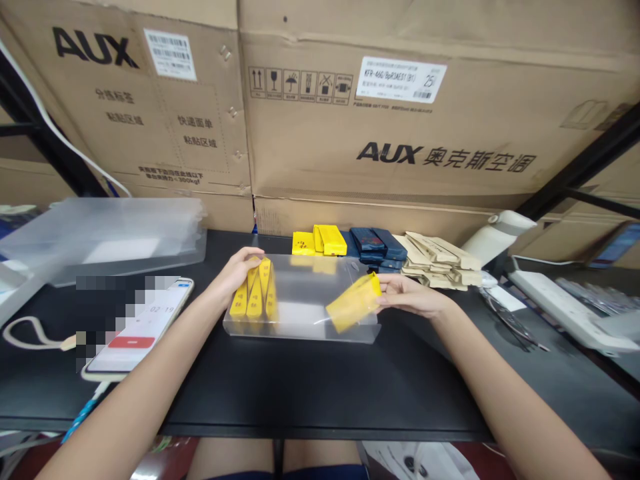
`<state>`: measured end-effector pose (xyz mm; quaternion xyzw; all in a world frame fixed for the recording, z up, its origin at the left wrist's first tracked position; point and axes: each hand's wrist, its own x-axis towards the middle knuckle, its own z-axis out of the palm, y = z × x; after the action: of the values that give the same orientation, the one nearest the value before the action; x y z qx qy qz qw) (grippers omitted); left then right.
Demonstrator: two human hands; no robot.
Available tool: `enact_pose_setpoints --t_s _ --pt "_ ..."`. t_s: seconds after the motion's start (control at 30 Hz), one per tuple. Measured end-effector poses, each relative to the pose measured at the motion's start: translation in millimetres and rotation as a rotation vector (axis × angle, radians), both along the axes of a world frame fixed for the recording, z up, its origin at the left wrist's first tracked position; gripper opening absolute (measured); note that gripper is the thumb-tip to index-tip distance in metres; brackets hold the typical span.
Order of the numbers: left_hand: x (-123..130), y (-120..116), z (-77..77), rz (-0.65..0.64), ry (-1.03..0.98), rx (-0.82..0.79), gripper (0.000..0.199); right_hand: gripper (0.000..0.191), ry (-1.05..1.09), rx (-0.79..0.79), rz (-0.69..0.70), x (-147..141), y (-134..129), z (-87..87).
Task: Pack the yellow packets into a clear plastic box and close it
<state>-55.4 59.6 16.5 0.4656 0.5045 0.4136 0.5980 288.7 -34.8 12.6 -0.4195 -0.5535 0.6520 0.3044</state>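
Observation:
A clear plastic box [305,327] stands before me on the black table. Inside its left end, several yellow packets [254,300] are lined up on edge, side by side. My left hand [246,267] is at the box's top left corner, its fingers closed over the tops of these packets. My right hand [403,293] pinches another yellow packet [354,303], tilted, at the box's right end; its lower part shows through the clear front wall. Behind the box lie more yellow packets [327,240], dark blue packets [377,247] and beige packets [435,257] in piles.
Clear plastic sheets or boxes [125,230] are stacked at left, near a phone [145,333] with a cable. At right are a white bottle [500,233], a power strip [570,310] and dark cables [510,320]. Large cartons [310,140] rise behind the table [320,393].

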Motion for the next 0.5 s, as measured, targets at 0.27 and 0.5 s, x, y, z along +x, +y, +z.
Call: enact_pose_setpoints --t_s 0.27,0.5 --pt "0.5 -0.5 0.1 0.021 0.032 0.039 0.025 0.026 -0.004 0.093 0.044 -8.5 -1.3 5.5" --pt "1.0 0.1 0.7 0.040 0.075 0.063 0.024 0.026 0.031 0.021 0.179 -8.3 -3.1 5.5"
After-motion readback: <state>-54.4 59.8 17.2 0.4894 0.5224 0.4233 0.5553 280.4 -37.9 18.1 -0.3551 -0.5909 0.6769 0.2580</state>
